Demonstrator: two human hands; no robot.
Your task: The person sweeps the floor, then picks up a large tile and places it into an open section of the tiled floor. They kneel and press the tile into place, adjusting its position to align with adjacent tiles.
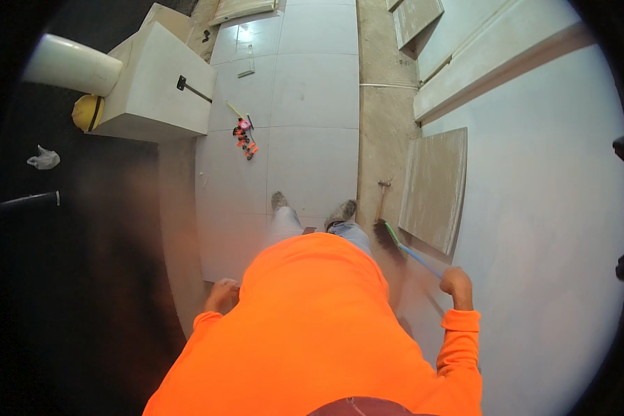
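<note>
Beside the leaning tile [435, 187], a broom [392, 240] is gripped by the closed right hand [457, 284]; the left hand [222, 294] hangs loosely curled, holding nothing. Beyond the broom, the bare concrete strip [378, 125] appears yet unswept.

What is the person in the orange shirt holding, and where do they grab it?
The right hand grips a broom by the upper end of its blue handle, bristles down on the bare strip of floor. The left hand holds nothing.

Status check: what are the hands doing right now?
Right hand shut on broom, bristles on bare floor strip by leaning tile. Left hand empty at side. Hammer lies ahead of broom.
</note>
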